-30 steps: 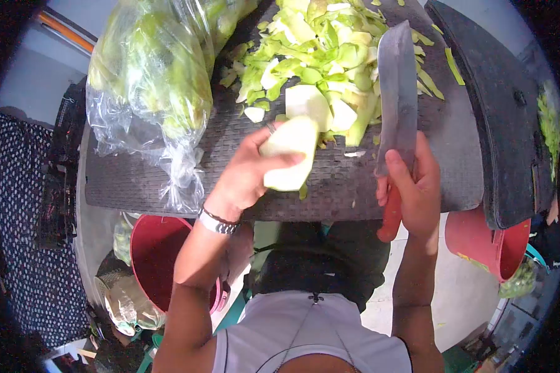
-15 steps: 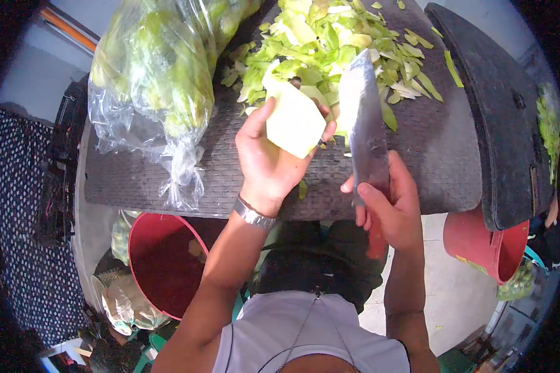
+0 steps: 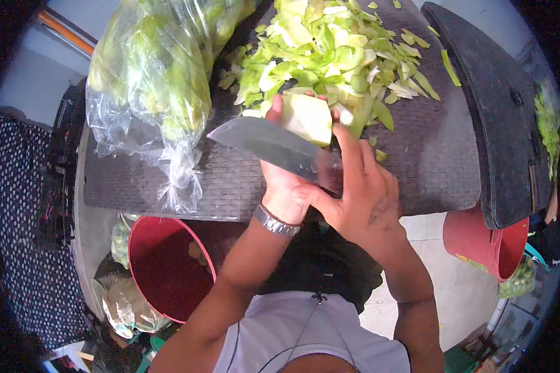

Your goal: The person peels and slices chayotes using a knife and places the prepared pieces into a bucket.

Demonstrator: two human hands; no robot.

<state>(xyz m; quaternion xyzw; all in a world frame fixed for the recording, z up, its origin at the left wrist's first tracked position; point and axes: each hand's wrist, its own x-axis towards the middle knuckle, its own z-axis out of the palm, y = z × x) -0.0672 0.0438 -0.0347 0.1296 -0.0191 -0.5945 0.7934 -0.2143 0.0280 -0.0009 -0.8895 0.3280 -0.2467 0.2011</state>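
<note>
My left hand (image 3: 282,186), palm up with a metal watch at the wrist, is closed around a peeled, pale green-white fruit (image 3: 308,118) with flat-cut faces. In my right hand (image 3: 368,196) is a broad kitchen knife (image 3: 270,142). Its blade lies across in front of the fruit and over my left palm, tip toward the left. The handle is hidden by my right hand, whose thumb reaches to the left wrist. Whether the edge touches the fruit I cannot tell. Just beyond is a large heap of green and white peelings (image 3: 330,56).
On the dark woven tabletop (image 3: 429,168) sits a knotted clear plastic bag (image 3: 180,93) of green produce at left. A black folded panel (image 3: 485,118) stands along the right side. Red tubs (image 3: 162,267) stand below on both sides, with filled bags by them.
The knife has swung from upright at the right to lying across my left hand, and my right hand came leftward with it. The fruit has turned and shifted slightly right.
</note>
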